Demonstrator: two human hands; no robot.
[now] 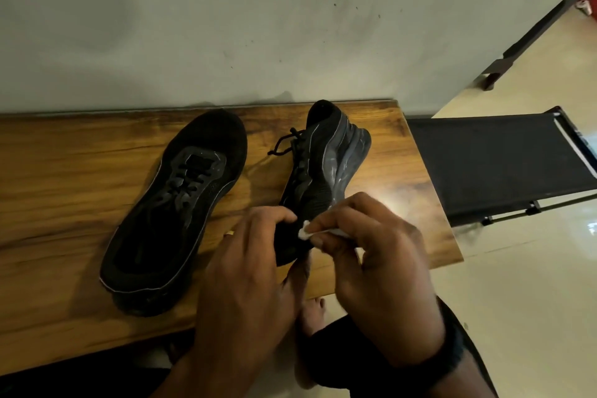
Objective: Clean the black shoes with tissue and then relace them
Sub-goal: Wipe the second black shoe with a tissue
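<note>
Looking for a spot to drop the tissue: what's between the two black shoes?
Head view: bare table between the flat shoe and the tilted shoe, except the latter's loose lace end.

Your wooden table (64,178) carries two black shoes: the upright shoe (174,210) on its sole, the tilted shoe (319,171) beside it, on its side.

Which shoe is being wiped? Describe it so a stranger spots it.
On the wooden table against the wall lie two black shoes. The tilted shoe is nearer the table's right edge, where the left hand grips its near end and the right hand pinches white tissue against it. Unlike the flat shoe, it is tipped on its side.
</note>
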